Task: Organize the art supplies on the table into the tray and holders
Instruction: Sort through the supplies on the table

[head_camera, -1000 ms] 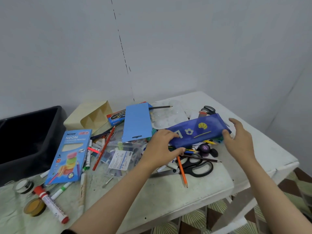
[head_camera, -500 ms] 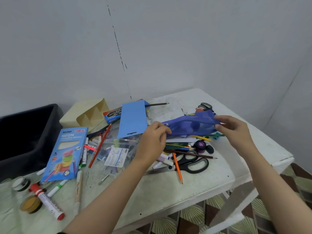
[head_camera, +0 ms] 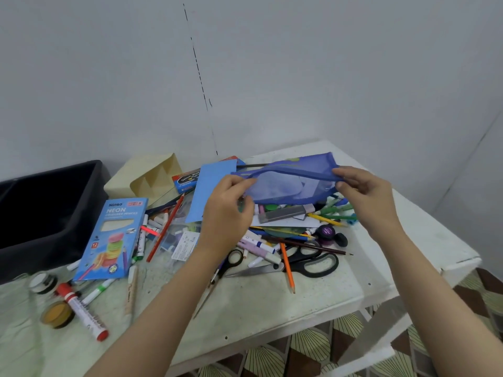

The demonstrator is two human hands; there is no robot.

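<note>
Two pinch grips noted. Fingers [head_camera: 243,183] of the left hand [head_camera: 226,213] were clamped on the left end of the blue mesh pouch [head_camera: 285,186], by the zip line. The right hand [head_camera: 366,198] nipped the opposite corner between thumb and fingertips. The pouch was stretched between them, zip edge uppermost, held in the air above the heap and touching nothing below.

Change over the last second: the pouch had lain flat on the pile, printed face up, with a hand at each end. It was then tipped, and by this point it was lifted clear. The lift uncovered a grey box [head_camera: 283,213] and some green-capped markers [head_camera: 336,210] that had been under it.

Judgement: the first item was off the pile, probably to be opened or carried left. Sorting had barely begun.

Outward: black scissors [head_camera: 310,263], an orange pencil [head_camera: 287,268] and loose pens lay tangled below the hands. A pale blue card [head_camera: 211,189] lay just behind the left hand. Further left were a neon pencil box [head_camera: 114,235], a red-capped marker [head_camera: 81,311] and two small pots.

The cream holder [head_camera: 147,180] lay tipped over at the back. The black tray [head_camera: 40,213] stood at far left, its inside too dark to read.

The white table [head_camera: 272,311] was worn and stained, pushed into a corner of plain grey walls. Patterned tile floor [head_camera: 299,355] showed beneath.
</note>
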